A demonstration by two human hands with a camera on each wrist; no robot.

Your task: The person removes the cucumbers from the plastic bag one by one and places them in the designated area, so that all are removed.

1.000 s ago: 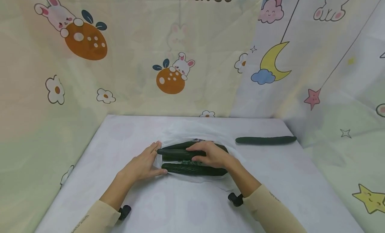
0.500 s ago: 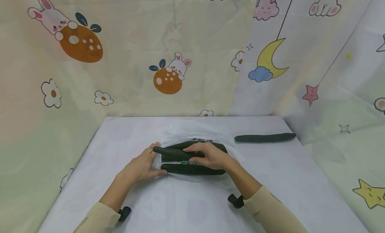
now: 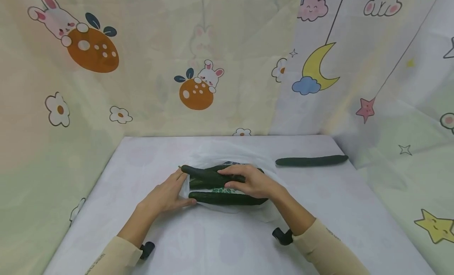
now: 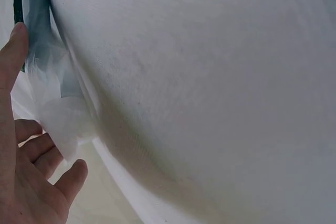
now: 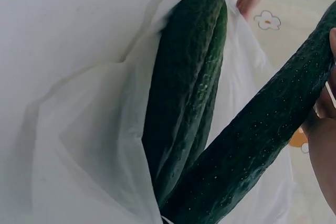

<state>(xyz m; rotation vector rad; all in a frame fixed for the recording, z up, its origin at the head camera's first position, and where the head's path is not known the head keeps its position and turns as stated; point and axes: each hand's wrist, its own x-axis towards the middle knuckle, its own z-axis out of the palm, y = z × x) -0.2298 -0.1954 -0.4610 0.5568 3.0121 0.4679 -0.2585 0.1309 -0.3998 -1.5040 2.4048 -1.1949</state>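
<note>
Green cucumber [image 3: 200, 173]: I see the right hand [image 3: 256, 182] gripping it over more cucumbers [image 3: 227, 198] in a white bag [image 5: 100, 145]; the left hand [image 3: 164, 195], fingers spread, touches the bag.

White tabletop [image 3: 213, 243] lies free on the near side of the translucent white plastic bag [image 5: 100, 153]; the left hand [image 3: 166, 194] blocks the bag's left end, the right hand [image 3: 253, 181] with its gripped dark green cucumber [image 3: 200, 174] covers the middle, and a separate straight dark green cucumber [image 3: 312, 161] bars the far right
</note>
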